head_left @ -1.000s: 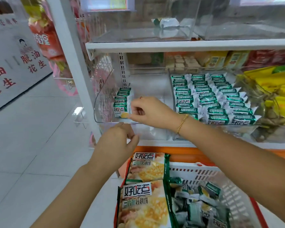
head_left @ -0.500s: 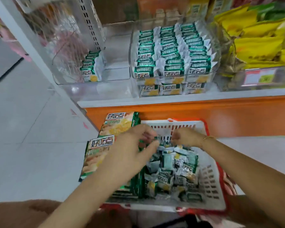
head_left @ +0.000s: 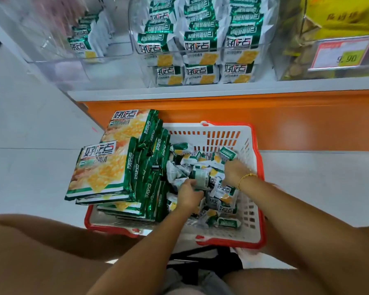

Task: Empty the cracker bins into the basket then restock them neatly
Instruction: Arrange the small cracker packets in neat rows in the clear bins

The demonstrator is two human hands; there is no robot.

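A white basket (head_left: 251, 137) with a red rim sits on the floor below the shelf. Several loose small green-and-white cracker packets (head_left: 184, 153) fill its right half. My left hand (head_left: 189, 195) reaches into the pile and grips one cracker packet (head_left: 202, 177). My right hand (head_left: 232, 171), with a gold bracelet, curls its fingers round another packet (head_left: 228, 154) at the far side of the pile. On the shelf, the clear left bin (head_left: 51, 45) holds a single row of packets (head_left: 81, 42). The middle bin (head_left: 200, 52) is packed in neat rows.
Large green cracker bags (head_left: 102, 167) are stacked in and over the basket's left side. A bin of yellow snack bags with a price tag (head_left: 341, 55) stands at the right. An orange shelf base (head_left: 285, 116) runs behind the basket. My knees frame the bottom.
Both hands left the left bin and came down into the basket. They now dig deeper among the loose packets, and the view has tilted down and closer.
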